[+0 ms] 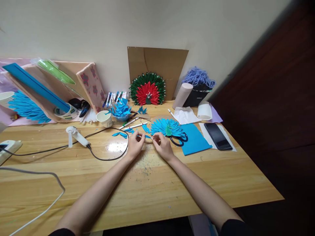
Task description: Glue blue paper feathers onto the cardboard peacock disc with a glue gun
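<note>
Lying left on the worktop [214, 178], loose blue pieces [121, 134] look thin and matt, so the small blue strip [148, 136] to their right, between the two hands, is probably light, soft, easily creased and not slippery; its ends seem the best places to take hold. At its left end, the left hand [136, 143] has thumb and fingertips drawn together, pinching it lightly. Across a narrow gap, the right hand [162, 145] closes its grip on the other end, though how much is caught is too small to tell. Just far and right of that lies a blue petal fan [159, 124] with a green piece [168, 130], then black-handled scissors [182, 141] and a blue sheet [194, 144].
</note>
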Demonstrator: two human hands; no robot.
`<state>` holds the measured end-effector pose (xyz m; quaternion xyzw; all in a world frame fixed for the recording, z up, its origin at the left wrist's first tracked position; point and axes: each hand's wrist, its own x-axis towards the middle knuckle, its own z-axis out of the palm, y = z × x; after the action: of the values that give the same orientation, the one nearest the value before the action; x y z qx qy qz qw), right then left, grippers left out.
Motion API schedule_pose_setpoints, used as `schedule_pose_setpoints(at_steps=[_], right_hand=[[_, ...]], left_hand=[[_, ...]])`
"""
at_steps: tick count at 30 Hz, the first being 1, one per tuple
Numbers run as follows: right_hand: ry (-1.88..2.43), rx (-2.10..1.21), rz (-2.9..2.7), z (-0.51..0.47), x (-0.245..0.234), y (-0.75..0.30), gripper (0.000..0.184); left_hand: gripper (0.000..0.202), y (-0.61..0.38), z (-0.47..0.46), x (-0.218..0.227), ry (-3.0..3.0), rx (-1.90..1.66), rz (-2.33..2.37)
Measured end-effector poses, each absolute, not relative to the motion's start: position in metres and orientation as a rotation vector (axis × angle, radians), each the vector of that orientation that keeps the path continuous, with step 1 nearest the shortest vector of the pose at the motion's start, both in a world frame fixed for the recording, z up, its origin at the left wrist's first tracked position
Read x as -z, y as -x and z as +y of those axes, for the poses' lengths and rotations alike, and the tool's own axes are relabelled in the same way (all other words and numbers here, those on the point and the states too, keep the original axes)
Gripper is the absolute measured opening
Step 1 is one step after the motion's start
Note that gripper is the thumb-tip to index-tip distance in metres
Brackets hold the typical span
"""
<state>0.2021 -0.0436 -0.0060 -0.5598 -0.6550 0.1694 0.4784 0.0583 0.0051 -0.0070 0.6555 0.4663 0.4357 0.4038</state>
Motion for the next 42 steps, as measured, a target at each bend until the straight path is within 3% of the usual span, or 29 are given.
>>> schedule_pose_setpoints(at_steps=[8,18,23,27,32,42], right_hand=[[1.417,-0.412,-1.533,-0.041,0.009,-0.211,0.012],[1.367,-0.391,-1.657,-0.039,0.006,-0.211,0.023],[1.374,-0.398,-1.644,-0.039,0.006,-0.211,0.021],[1.368,-0.402,-1.649,-0.040,0.006,-0.211,0.020],[1.368,-0.373,-1.653,-0.040,0.005,-0.211,0.019],[1.366,-0.371,-1.688,-0.042,0.003,-0.210,0.017]], left_hand=[[0.021,-0.037,0.023,-0.005,-1.680,-1.282,1.445],[0.028,-0.007,0.040,-0.009,-2.160,-1.069,1.903],[0.025,-0.030,0.034,-0.018,-2.289,-1.098,1.760],[0.018,-0.058,0.043,-0.020,-2.431,-0.873,1.644],[0.024,-0.078,0.057,-0.014,-2.446,-0.637,1.680],[0.028,-0.064,0.053,-0.011,-2.450,-0.736,1.781]])
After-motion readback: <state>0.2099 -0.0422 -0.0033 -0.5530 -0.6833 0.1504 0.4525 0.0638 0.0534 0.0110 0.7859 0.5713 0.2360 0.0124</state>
